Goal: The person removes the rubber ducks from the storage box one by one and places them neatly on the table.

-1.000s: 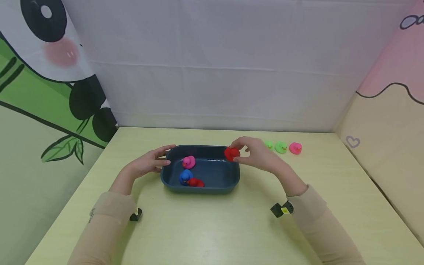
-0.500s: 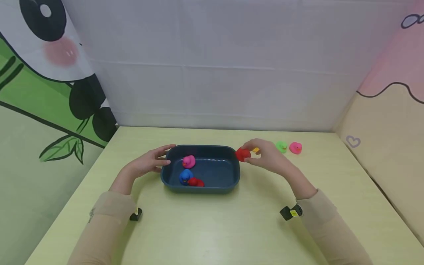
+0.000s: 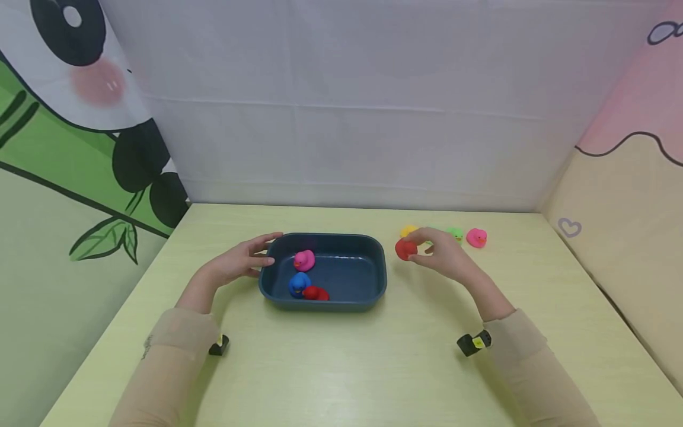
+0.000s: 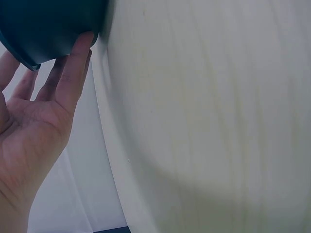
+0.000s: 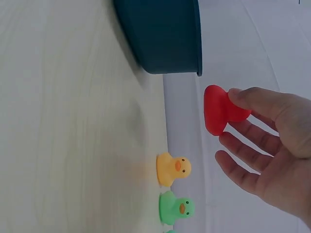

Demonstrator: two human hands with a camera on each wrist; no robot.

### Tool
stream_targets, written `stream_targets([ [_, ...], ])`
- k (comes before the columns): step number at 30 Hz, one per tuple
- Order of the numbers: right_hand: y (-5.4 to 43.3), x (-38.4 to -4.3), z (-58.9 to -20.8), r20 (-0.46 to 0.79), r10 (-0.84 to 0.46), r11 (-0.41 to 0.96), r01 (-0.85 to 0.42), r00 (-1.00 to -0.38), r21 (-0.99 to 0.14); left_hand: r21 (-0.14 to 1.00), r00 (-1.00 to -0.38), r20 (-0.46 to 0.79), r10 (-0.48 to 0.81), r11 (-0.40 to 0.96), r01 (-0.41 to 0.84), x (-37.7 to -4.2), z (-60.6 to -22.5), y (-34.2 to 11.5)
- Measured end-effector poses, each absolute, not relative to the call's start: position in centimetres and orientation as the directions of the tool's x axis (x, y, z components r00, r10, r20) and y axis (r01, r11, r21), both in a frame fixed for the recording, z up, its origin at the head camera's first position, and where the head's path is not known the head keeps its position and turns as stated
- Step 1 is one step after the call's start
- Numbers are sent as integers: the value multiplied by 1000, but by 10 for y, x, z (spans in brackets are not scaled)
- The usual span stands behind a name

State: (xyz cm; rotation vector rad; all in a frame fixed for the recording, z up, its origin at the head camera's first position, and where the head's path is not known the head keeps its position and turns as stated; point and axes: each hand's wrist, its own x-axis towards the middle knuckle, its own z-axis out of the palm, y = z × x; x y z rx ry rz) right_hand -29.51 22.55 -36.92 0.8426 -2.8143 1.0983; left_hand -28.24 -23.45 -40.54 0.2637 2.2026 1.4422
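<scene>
My right hand [image 3: 445, 255] pinches a red rubber duck [image 3: 406, 249] between thumb and fingers, raised off the table just right of a dark blue tray [image 3: 322, 306]. In the right wrist view the red duck [image 5: 221, 109] hangs apart from the tray's wall [image 5: 165, 39], its flat base facing away from the palm. My left hand [image 3: 237, 262] grips the tray's left end, thumb over the rim and fingers along the outside. Inside the tray sit a pink duck [image 3: 304, 261], a blue duck [image 3: 299, 285] and another red duck [image 3: 316, 293].
Behind the right hand stand a yellow duck [image 5: 172, 169] and a green duck [image 5: 176, 208] on the table [image 3: 331, 367]. Farther right are another green duck [image 3: 456, 233] and a pink duck [image 3: 476, 238]. A pale cloth backdrop [image 3: 341, 148] borders the table's far edge.
My right hand has carried the red duck rightward, from over the tray's right rim to outside it. The yellow duck has come into sight. My left hand has stayed put.
</scene>
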Motion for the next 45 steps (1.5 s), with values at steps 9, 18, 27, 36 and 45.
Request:
stream_targets([
  [9,234,-301,-383,159,-450,648,-444,-879,-619,899,-864,-294,408,426,-104,-282,-403,-234],
  [18,242,-310,-400,145,-440,656,-427,-886,-623,897,-865,-284,412,432,-89,-282,-405,-236],
  [27,246,-314,-408,85,-440,663,-388,-894,-640,901,-861,-278,425,426,-80,-283,-407,-235],
  [36,249,-319,-413,55,-445,681,-378,-894,-627,899,-864,-274,422,432,-74,-284,-409,-235],
  [45,248,-321,-414,2,-423,708,-331,-906,-624,899,-864,-276,421,431,-77,-284,-408,-235],
])
